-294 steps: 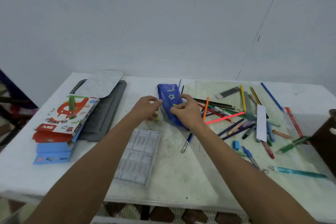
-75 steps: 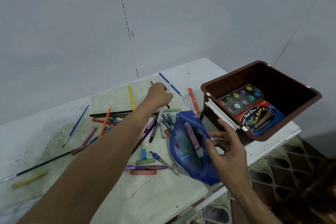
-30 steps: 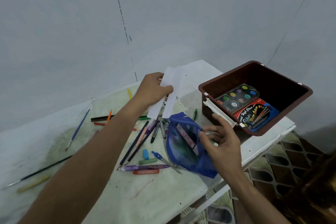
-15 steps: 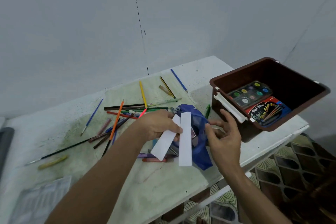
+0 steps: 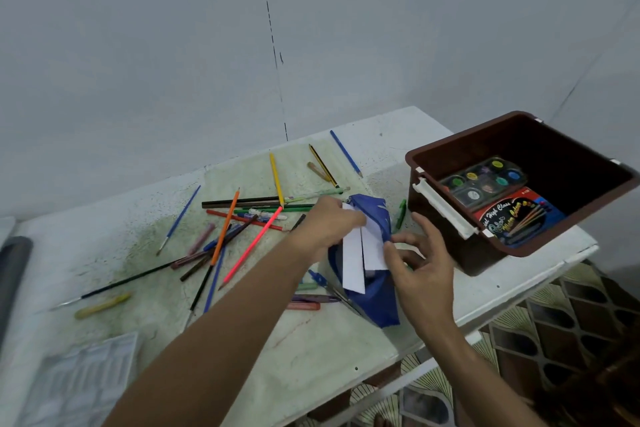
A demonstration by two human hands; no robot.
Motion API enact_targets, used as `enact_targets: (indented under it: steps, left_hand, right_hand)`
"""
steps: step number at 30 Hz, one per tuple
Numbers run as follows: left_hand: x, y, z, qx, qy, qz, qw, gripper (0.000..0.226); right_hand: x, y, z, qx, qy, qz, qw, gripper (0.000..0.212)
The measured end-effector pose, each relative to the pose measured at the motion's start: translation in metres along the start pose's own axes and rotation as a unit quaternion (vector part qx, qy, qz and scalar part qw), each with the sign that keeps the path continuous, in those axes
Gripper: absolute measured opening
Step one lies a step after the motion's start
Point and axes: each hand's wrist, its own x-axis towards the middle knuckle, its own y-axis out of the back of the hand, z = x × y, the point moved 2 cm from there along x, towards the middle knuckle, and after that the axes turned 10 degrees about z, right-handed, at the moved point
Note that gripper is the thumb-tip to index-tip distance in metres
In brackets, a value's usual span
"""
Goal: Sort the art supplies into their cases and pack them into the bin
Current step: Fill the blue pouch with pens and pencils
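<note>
A blue pencil pouch lies near the table's front right edge. My left hand grips two white strips and holds them over the pouch's mouth. My right hand pinches the pouch's edge beside the strips, its other fingers spread. A brown bin stands at the right and holds a watercolour palette and a red-and-blue paint box. Coloured pencils, pens and brushes lie scattered to the left of the pouch.
A clear plastic tray lies at the front left. A dark grey object shows at the left edge. A yellow crayon lies near a thin brush. The table's front edge runs diagonally; patterned floor lies below at the right.
My left hand picked up the white strips from the table's far side and brought them down to the pouch. My right hand stays at the pouch's opening.
</note>
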Motion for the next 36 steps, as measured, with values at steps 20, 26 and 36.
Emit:
enact_targets:
  steps: [20,26,36]
  left_hand:
    - [-0.039,0.023,-0.061,0.447,-0.154,0.079,0.878,0.048]
    - [-0.034,0.023,-0.052,0.434,-0.159,0.046,0.886,0.044]
    - [-0.002,0.011,-0.019,0.143,-0.152,-0.012,0.978,0.027]
  right_hand:
    - [0.006,0.013,0.006,-0.031,-0.035,0.034,0.998,0.049]
    - [0.004,0.009,0.001,-0.035,-0.04,0.009,0.999,0.052]
    - [0.007,0.008,-0.004,-0.001,-0.055,-0.002,0.998,0.053]
